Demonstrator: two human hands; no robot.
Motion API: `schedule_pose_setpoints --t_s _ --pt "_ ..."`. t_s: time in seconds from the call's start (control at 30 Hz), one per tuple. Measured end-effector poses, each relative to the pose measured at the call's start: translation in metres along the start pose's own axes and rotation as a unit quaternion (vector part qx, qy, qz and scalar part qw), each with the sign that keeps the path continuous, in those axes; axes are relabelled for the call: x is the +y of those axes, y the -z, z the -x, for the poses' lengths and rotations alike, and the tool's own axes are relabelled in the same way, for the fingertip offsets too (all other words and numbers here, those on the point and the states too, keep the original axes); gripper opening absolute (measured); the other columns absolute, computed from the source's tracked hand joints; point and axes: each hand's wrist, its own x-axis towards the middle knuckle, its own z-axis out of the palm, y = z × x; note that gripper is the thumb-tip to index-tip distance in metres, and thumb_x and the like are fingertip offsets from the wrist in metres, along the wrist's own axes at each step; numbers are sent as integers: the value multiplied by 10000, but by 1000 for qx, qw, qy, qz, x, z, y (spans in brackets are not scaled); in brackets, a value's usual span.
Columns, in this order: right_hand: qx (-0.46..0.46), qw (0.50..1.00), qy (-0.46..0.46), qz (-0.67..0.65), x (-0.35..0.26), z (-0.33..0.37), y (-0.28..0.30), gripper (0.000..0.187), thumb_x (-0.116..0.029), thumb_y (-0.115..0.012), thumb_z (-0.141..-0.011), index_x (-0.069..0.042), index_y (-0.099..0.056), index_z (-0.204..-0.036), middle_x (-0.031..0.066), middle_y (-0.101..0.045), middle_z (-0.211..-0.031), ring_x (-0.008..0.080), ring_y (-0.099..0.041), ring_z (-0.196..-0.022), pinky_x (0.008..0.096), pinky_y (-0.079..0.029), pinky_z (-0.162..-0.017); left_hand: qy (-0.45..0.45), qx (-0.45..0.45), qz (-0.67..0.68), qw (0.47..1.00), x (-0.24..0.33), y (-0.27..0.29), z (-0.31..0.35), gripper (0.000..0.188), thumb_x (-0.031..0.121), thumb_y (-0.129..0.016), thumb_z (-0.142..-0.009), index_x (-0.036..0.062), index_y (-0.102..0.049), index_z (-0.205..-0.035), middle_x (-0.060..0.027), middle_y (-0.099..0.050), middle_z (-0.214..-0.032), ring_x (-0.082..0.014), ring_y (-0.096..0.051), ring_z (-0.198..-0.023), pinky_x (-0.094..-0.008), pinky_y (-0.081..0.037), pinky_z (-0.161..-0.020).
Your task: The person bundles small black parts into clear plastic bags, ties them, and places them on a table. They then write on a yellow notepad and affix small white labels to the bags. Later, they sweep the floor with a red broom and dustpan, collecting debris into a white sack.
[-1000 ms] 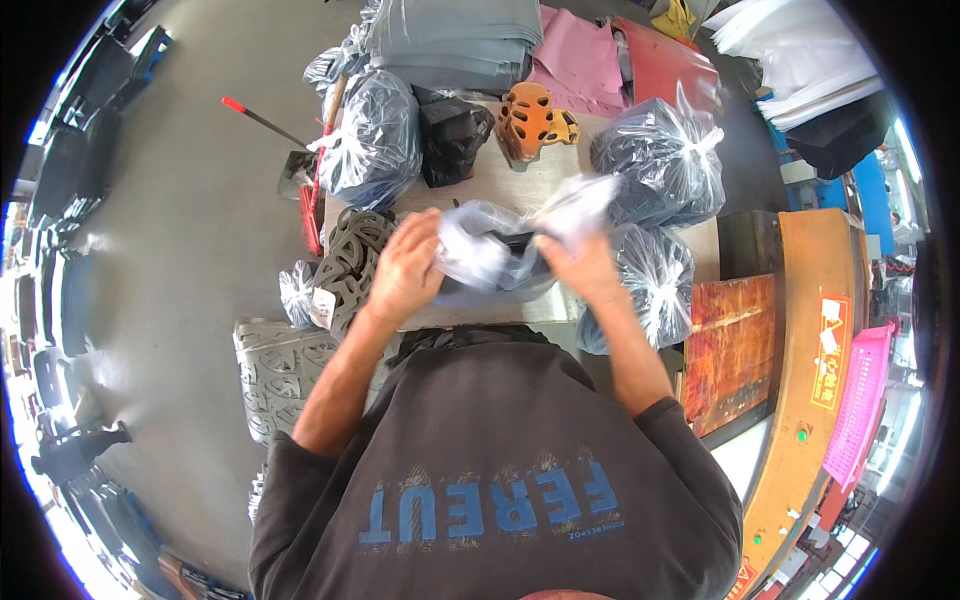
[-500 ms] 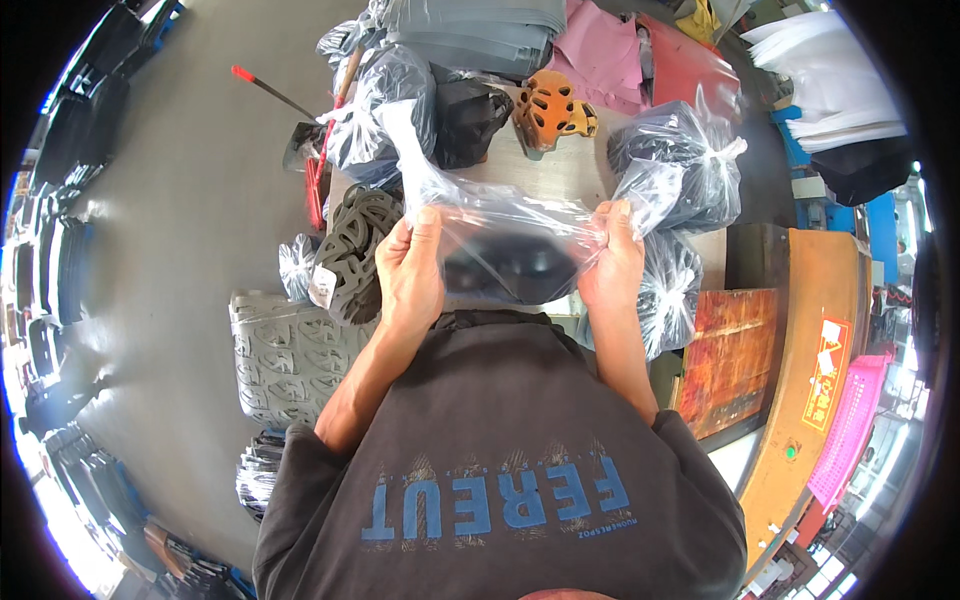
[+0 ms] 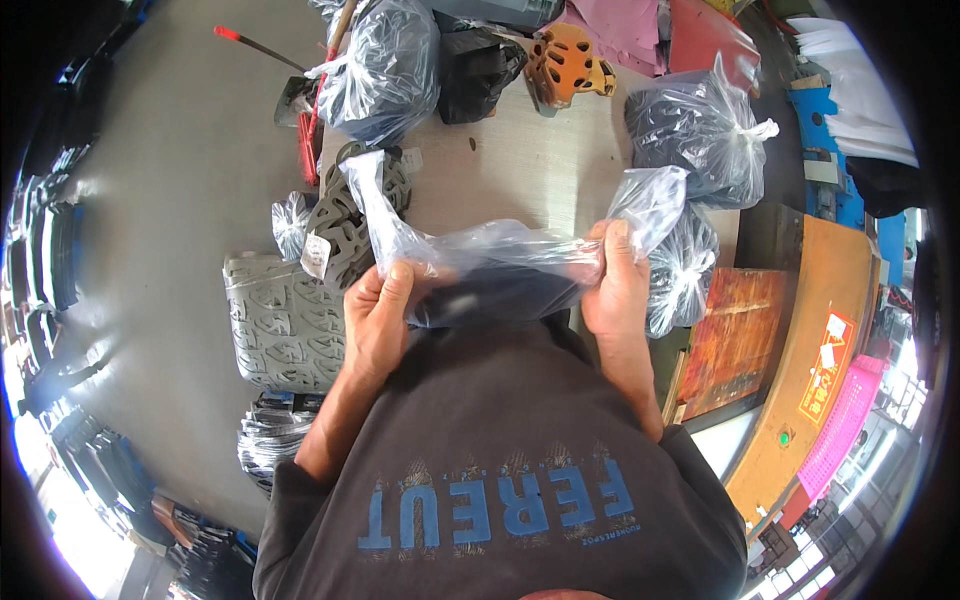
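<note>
A clear plastic bag (image 3: pixel 500 245) with dark contents is stretched between my hands, close against my body at the table's near edge. My left hand (image 3: pixel 380 310) pinches one side of its mouth, thumb on top, and a loose corner of film stands up above it. On the other side my right hand (image 3: pixel 615 275) grips the film, its thumb pressed on the plastic and another loose corner sticking up. What exactly lies inside the bag cannot be made out. Left of the bag rests a bunch of grey cut-out pieces (image 3: pixel 350 220) with a white tag.
Tied clear bags of dark pieces stand at the back left (image 3: pixel 380 75) and right (image 3: pixel 695 140). An orange perforated block (image 3: pixel 565 65) sits on the pale table (image 3: pixel 500 175). Grey punched sheets (image 3: pixel 285 320) are stacked at left. A wooden board (image 3: pixel 735 330) and pink basket (image 3: pixel 840 430) are at right.
Both hands have come nearer my body with the bag, the left one also moving left. The bag's mouth is pulled wider. The view has shifted, showing more of the tabletop.
</note>
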Motion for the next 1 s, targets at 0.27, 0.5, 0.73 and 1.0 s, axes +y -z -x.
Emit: schedule_pose_setpoints --t_s 0.27,0.5,0.73,1.0 --pt "-217 919 212 250 -32 9 11 289 -300 -556 -1088 -24 -621 -1033 138 -683 -1024 274 -677 -966 454 -540 -886 -162 -276 -313 894 41 30 -20 417 265 -699 -1001 21 -650 -1336 -154 -626 -1337 -280 -585 -1240 -399 -493 -1031" --pt "-260 912 28 317 -18 46 -22 175 -158 -622 -1047 -5 -672 -978 51 -623 -830 146 -583 -761 304 -460 -700 -196 -334 -110 915 13 -10 -32 323 148 -481 -1092 -39 -620 -1316 -166 -676 -1244 -275 -618 -1221 -396 -523 -996" --pt "-306 583 380 649 -74 49 -72 201 -46 -748 -811 -82 -740 -1009 72 -596 -854 272 -624 -767 388 -507 -641 6 -320 -240 917 10 -32 -47 804 49 -667 -883 12 -262 -1578 -60 -564 -1008 -121 -555 -880 -293 -467 -724" --pt "-446 691 242 516 -71 -12 -101 562 -274 -783 -845 -63 -647 -1348 155 -701 -1206 351 -697 -1033 426 -547 -893 -65 -331 -366 867 -18 -41 -56 374 280 -515 -1077 11 -576 -1330 -145 -653 -1189 -187 -604 -1090 -338 -496 -953"
